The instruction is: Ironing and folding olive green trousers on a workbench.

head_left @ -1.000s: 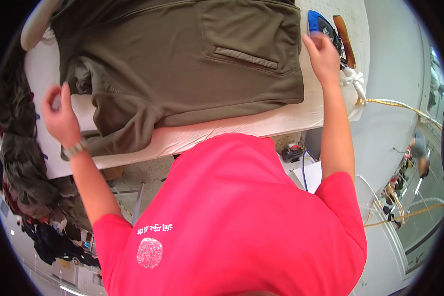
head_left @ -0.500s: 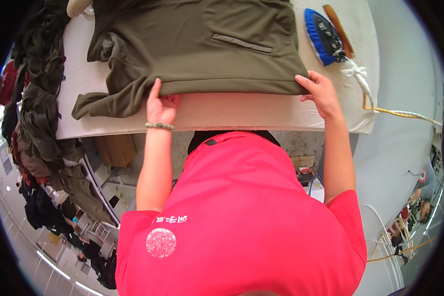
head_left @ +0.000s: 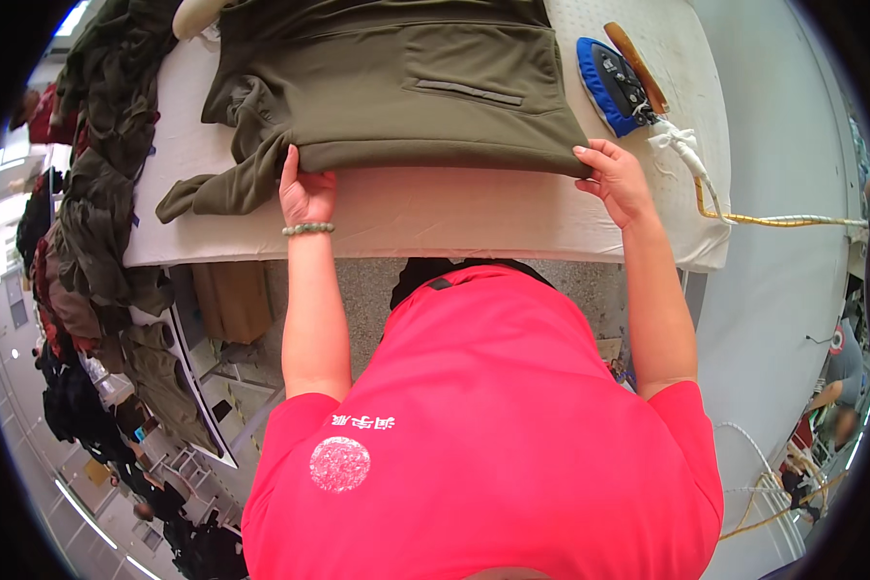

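Note:
An olive-green jacket point(head_left: 377, 106) lies spread over the padded white table point(head_left: 435, 217), its hem toward me and a zipped pocket showing at the right. My left hand point(head_left: 307, 196) pinches the hem near its left end, thumb on top and fingers underneath. At the right corner of the hem, my right hand point(head_left: 614, 182) grips the cloth the same way. Between both hands the hem is drawn out in a nearly straight line. One sleeve point(head_left: 217, 193) trails off to the left of my left hand, crumpled.
Right of the jacket rests an iron point(head_left: 614, 87) with a blue cover and wooden handle, its cord point(head_left: 773, 220) running off the table to the right. Dark garments point(head_left: 97, 184) hang in a heap along the left edge. A brown box point(head_left: 230, 302) stands below the table.
Both hands keep hold of the hem, which looks tauter and lifted slightly at its near edge. The whole view has shifted a little; the iron lies where it was.

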`<state>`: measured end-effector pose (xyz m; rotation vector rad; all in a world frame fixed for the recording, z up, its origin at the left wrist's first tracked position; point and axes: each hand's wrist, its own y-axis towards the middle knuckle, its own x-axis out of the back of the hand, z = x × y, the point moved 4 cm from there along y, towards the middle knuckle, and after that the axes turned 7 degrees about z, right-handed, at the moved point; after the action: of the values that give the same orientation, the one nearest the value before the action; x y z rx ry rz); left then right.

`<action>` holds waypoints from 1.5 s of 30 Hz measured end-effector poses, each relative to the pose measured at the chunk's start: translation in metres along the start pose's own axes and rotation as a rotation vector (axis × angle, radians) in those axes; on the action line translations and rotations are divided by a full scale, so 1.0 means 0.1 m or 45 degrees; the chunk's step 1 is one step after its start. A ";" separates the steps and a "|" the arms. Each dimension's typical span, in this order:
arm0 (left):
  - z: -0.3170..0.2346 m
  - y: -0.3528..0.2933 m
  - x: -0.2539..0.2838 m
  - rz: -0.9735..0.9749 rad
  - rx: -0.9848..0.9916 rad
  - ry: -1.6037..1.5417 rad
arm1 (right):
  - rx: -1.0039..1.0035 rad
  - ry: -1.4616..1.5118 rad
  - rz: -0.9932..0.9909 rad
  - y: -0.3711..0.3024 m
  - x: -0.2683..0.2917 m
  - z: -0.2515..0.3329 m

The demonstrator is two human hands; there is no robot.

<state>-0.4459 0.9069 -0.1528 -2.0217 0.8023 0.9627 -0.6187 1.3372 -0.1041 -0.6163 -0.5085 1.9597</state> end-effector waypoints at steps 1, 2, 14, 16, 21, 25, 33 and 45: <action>-0.06 0.05 0.03 0.000 -0.013 0.003 | 0.002 0.000 0.013 0.00 -0.03 0.01; -0.10 0.10 0.08 0.075 0.049 -0.028 | 0.008 -0.030 0.005 -0.02 -0.04 0.03; -0.23 -0.10 0.29 -0.443 -0.188 1.188 | 0.220 -0.808 -0.189 0.03 -0.01 -0.26; -0.22 -0.16 0.33 -0.701 -0.194 2.168 | 0.351 -1.399 -0.341 0.08 -0.09 -0.50; -0.17 -0.18 0.65 -0.683 -0.437 2.141 | 0.385 -1.588 -0.548 0.08 -0.24 -0.75; -0.13 -0.47 0.46 -0.587 -0.174 1.611 | 0.235 -1.550 -0.572 -0.04 -0.35 -0.53; -0.01 -0.51 -0.37 0.582 -0.489 2.673 | 0.841 -1.588 0.077 0.23 -1.47 -0.45; -0.15 0.08 -0.12 1.126 -0.101 3.110 | 0.705 -1.702 0.367 0.79 -2.34 -0.69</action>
<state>-0.4529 0.8931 -0.1386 -1.8588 2.7012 -1.9486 -0.5389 1.0995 -0.1567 1.1224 -0.6085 2.4381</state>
